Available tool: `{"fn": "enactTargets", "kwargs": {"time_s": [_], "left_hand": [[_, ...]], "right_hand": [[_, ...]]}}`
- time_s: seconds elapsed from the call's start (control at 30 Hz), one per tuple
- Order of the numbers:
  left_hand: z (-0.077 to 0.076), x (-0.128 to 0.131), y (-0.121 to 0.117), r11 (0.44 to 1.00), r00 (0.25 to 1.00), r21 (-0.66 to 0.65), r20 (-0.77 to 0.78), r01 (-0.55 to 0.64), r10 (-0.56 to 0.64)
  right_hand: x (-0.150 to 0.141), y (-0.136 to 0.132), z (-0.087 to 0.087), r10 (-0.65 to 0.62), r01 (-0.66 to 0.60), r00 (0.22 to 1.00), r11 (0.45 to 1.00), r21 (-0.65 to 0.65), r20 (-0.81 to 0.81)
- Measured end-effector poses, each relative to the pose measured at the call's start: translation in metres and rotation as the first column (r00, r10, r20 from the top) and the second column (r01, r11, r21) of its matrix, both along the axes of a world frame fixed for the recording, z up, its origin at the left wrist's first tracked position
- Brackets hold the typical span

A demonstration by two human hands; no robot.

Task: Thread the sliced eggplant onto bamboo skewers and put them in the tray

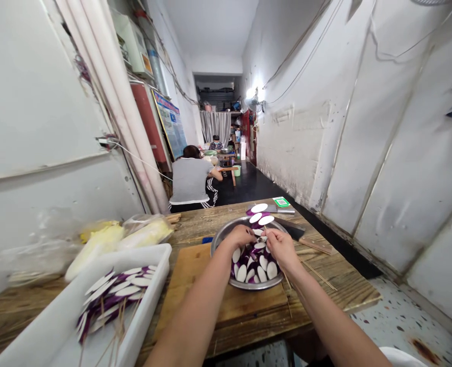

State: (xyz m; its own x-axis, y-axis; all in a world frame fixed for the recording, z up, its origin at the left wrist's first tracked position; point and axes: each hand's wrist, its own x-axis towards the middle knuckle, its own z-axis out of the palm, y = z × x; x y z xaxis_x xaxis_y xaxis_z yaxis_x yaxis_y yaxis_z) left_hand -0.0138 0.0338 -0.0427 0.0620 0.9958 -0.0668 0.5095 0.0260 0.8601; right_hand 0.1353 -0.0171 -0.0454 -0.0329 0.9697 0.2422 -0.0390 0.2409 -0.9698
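Observation:
A steel bowl [212, 253] full of cut eggplant pieces [261, 274], white-faced with purple skin, rests on the wooden cutting board [187, 280]. Over the bowl's far side, my right hand [279, 245] pinches a thin bamboo skewer [265, 227]; eggplant slices [266, 220] show just past my fingers. My left hand [243, 235] is beside it, fingers closed on an eggplant slice [257, 232], partly hidden. To the left, a white plastic tray [164, 262] holds a heap of skewered eggplant [128, 290], with sticks pointing toward me.
Beyond the bowl lies a cleaver [286, 210] near a green code card [281, 202]. A wooden-handled knife [315, 245] and loose skewers [320, 275] lie right. Plastic-bagged yellowish goods [99, 244] sit behind the tray. A person in grey [191, 178] sits ahead; another is farther back.

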Motion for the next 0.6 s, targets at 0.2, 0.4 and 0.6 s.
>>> {"fn": "enactTargets", "kwargs": {"time_s": [0.2,0.4,0.6], "left_hand": [[0.013,-0.001,-0.003,1.0,0.999,-0.016,0.035,0.005,-0.005],[0.033,0.007,-0.014,0.908,0.647,-0.286,0.762,0.307,0.022],[0.032,0.02,-0.015,0.918,0.552,-0.315,0.822,0.24,0.138]], "right_hand": [[-0.001,0.004,-0.003,-0.056,0.056,0.998,0.998,-0.002,-0.029],[-0.002,0.005,-0.003,-0.07,0.07,0.998,0.997,0.041,-0.001],[-0.004,0.011,-0.007,-0.014,0.007,0.998,0.994,0.112,0.057]]}}
